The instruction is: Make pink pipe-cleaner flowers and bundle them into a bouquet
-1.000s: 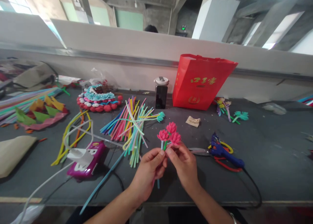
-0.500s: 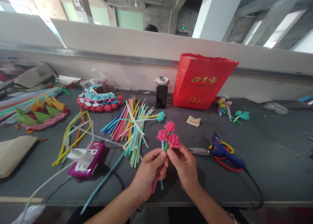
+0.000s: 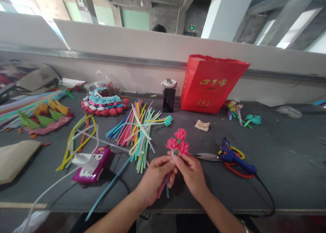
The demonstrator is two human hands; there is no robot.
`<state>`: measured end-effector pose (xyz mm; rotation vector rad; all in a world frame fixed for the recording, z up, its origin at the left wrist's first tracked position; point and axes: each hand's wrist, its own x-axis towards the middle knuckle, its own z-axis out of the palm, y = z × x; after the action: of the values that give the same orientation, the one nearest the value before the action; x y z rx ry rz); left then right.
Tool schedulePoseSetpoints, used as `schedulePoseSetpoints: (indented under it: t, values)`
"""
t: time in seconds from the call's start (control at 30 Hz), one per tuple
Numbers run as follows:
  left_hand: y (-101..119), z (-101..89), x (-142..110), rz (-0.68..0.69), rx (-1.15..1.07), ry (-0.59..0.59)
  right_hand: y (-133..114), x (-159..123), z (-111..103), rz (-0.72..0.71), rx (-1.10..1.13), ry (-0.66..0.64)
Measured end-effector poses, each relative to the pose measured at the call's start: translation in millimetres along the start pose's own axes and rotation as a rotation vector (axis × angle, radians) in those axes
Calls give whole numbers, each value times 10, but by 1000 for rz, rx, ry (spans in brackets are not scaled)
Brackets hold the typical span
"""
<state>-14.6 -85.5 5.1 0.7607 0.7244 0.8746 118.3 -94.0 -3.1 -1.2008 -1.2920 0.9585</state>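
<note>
Three pink flowers [image 3: 179,141] of fuzzy pipe cleaner stand bunched in front of me, above the table's near part. My left hand [image 3: 161,173] is closed around their stems; pink and light blue stem ends [image 3: 163,187] stick out below it. My right hand [image 3: 189,170] pinches the stems just under the blooms, its thumb against my left thumb. A bit of green stem shows between the flowers. Beyond my left hand lies a pile of coloured pipe cleaners [image 3: 140,131], with a teal flower [image 3: 168,120] at its right end.
To the right, scissors [image 3: 209,157] lie under a blue glue gun [image 3: 234,158] with a black cord. A red bag [image 3: 214,85] stands at the back beside a phone [image 3: 168,100] leaning on a cup. A purple power strip [image 3: 93,165] sits left, near a beaded wreath [image 3: 104,102].
The pink flowers have shifted slightly right and tilted in my hands. Both hands keep their hold on the stems, with fingertips slightly moved.
</note>
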Motion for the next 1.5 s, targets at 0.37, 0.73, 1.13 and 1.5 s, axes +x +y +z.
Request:
schedulePoseSetpoints:
  t: [0.37, 0.73, 1.13, 1.5]
  values:
    - [8, 30, -66, -160, 101, -158, -81, 78, -221, -30, -162, 232]
    - [-57, 50, -65, -92, 238, -103, -94, 181, -385, -97, -291, 406]
    - [-116, -6, -57, 59, 457, 26, -96, 154, -422, -141, -279, 430]
    - [-92, -26, -20, -1, 304, -8, -117, 188, -433, -75, -186, 430]
